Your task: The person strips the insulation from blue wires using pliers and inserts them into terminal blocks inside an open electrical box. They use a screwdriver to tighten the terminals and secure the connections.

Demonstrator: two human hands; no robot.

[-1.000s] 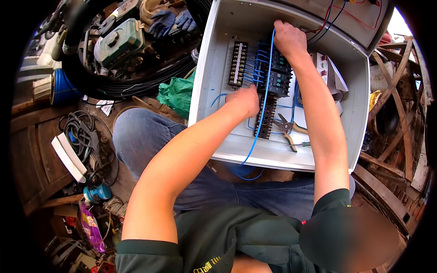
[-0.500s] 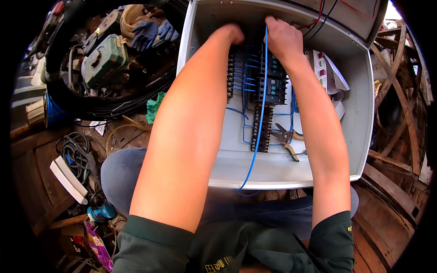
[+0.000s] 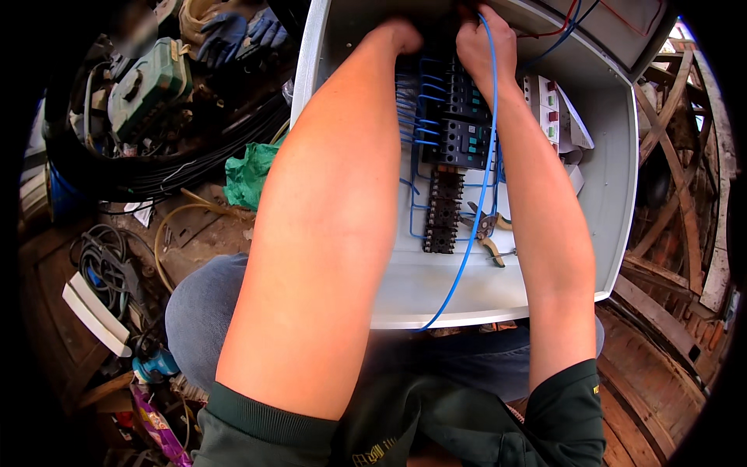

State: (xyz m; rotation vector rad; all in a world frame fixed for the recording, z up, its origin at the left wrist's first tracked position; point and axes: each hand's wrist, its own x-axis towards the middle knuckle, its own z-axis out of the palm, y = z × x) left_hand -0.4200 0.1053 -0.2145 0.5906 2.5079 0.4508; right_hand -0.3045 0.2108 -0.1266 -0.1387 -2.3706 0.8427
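Inside the far end of a grey metal control box, my right hand is closed on a blue wire. That wire hangs in a long curve over the box's near edge. My left hand reaches to the far left of the same end, blurred, its fingers lost in shadow. Between my arms run black contactors with short blue wires at their left side. A dark terminal strip continues toward me. Pliers with pale handles lie on the panel right of the strip.
White strips with red and green buttons lie by the right wall, beside folded paper. Left of the box are green plastic, a coil of black cable and a green case. Wooden lattice stands right.
The hanging blue wire has swung to the right, away from the terminal strip. Both hands stay at the far end of the box. The whole view has shifted slightly.
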